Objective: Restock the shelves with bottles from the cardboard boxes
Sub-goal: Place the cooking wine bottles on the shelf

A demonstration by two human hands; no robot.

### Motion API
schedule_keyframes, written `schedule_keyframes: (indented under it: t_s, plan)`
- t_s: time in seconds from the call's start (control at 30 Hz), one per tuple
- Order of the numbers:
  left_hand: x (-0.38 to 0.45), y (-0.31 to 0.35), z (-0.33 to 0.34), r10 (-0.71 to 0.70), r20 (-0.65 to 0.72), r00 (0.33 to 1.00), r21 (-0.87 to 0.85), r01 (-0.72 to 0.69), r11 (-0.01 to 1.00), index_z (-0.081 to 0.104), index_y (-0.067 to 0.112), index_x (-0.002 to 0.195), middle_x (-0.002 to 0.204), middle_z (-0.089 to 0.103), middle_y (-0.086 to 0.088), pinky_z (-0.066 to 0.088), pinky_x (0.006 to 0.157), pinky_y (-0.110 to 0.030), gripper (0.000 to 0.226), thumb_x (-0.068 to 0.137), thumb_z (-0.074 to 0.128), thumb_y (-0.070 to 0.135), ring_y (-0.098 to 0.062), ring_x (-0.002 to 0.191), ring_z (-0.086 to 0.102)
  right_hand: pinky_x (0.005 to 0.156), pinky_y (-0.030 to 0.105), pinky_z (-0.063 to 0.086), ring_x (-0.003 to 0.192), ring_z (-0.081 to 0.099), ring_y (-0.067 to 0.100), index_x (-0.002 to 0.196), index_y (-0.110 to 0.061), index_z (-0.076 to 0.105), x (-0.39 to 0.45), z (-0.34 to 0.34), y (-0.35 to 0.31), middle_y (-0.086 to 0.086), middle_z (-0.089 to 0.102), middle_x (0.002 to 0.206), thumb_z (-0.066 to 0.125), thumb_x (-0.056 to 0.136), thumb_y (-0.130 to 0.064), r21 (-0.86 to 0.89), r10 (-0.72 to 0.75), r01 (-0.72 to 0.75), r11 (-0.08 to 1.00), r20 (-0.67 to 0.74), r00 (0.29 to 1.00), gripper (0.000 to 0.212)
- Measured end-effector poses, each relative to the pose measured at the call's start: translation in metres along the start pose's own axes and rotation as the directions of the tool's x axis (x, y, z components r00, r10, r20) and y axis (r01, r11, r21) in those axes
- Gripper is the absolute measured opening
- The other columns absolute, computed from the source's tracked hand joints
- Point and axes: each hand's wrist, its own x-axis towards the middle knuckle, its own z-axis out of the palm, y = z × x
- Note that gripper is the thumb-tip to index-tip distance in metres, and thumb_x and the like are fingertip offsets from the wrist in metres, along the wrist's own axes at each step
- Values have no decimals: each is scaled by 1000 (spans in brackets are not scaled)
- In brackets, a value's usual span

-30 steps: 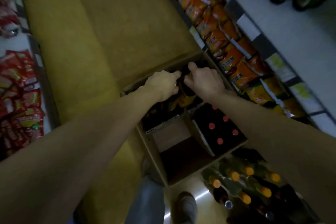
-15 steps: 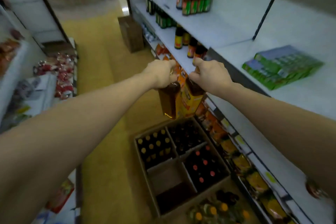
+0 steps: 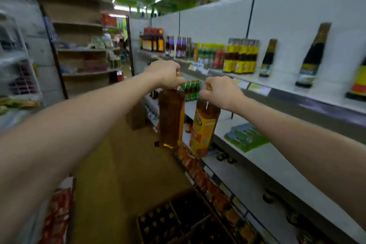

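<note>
My left hand [image 3: 167,74] grips the neck of an amber bottle [image 3: 170,119] that hangs upright in the air. My right hand [image 3: 221,92] grips the neck of a second amber bottle [image 3: 205,128] with a yellow and red label, tilted slightly. Both bottles hang beside the white shelves [image 3: 257,156] on the right, at about the middle shelf's height. The cardboard box [image 3: 178,222] with dividers and dark bottles sits on the floor at the bottom of the view.
The upper shelf [image 3: 297,95] holds rows of sauce bottles [image 3: 240,55] and tall dark bottles [image 3: 311,59]. A green packet stack [image 3: 246,136] lies on the middle shelf. Orange snack packets [image 3: 200,172] line the lower shelf. Another shelf unit [image 3: 17,85] flanks the yellow-floored aisle on the left.
Both hands have lifted the two bottles from the box up to shelf height. The view has swung upward from the floor to the shelves.
</note>
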Motion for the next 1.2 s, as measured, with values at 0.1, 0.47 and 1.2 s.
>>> schedule_keyframes:
  t_s: [0.1, 0.47, 1.2]
  plan:
    - [-15, 10, -42, 24, -70, 997, 30, -22, 999, 57, 16, 110, 77, 51, 1, 37, 58, -30, 32, 93, 49, 41, -18, 69, 48, 48, 28, 33, 69, 52, 25, 79, -11, 48, -17, -45, -12, 2, 48, 68, 51, 90, -33, -33, 8, -10, 999, -60, 998, 24]
    - [-74, 79, -149, 19, -214, 977, 99, 2, 995, 57, 9, 81, 67, 46, -2, 30, 50, -26, 36, 93, 49, 42, -17, 62, 44, 50, 29, 28, 59, 40, 19, 63, -14, 37, -90, -174, -20, 3, 43, 64, 52, 87, -28, -100, -52, 38, 994, -138, 989, 32]
    - [-161, 281, -202, 107, -212, 971, 51, -99, 994, 45, 15, 64, 62, 41, 2, 30, 50, -26, 40, 90, 52, 44, -15, 57, 40, 51, 29, 23, 59, 34, 16, 61, -13, 36, -273, -293, 63, 2, 38, 63, 52, 88, -30, -104, -9, -15, 994, -220, 975, 36]
